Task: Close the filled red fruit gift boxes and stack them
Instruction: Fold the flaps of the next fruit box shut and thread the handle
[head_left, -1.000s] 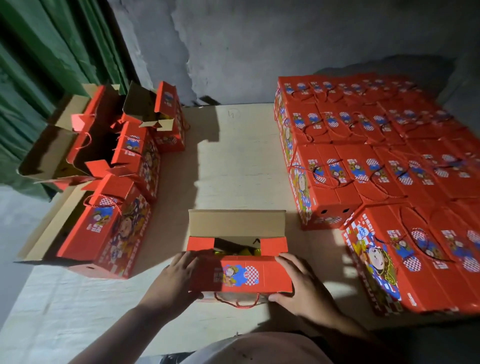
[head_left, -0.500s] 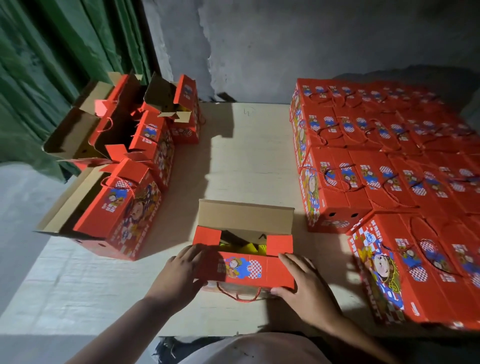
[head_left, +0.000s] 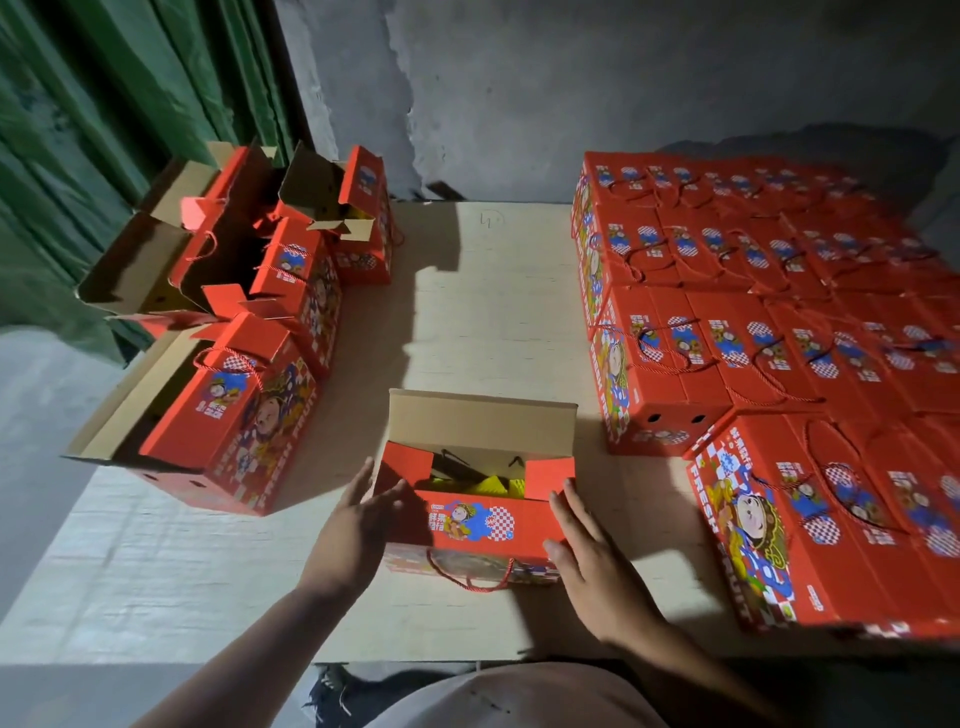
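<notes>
A red printed cardboard fruit gift box (head_left: 475, 499) sits near the front edge of the pale wooden table (head_left: 483, 312), roughly midway between its left and right sides, with its top not yet closed: the plain brown rear flap (head_left: 480, 423) stands upright, the two small red side flaps are angled inward, and the decorated front flap (head_left: 480, 519) with its red cord handle (head_left: 470, 577) leans toward the person. Yellow fruit (head_left: 491, 486) shows through the gap. The left hand (head_left: 353, 530) reaches to the box's left end with fingers straight and spread, touching or just beside the left side flap; the right hand (head_left: 592, 551) lies flat with straight fingers against the right end of the front flap. Neither hand grips anything. The step in hand looks like folding the top shut; the next move probably calls for pressing the side flaps down, then bringing the front and rear flaps together. Closed red boxes (head_left: 753, 322) are stacked along the right edge, and open ones (head_left: 244, 322) wait at the left edge.
</notes>
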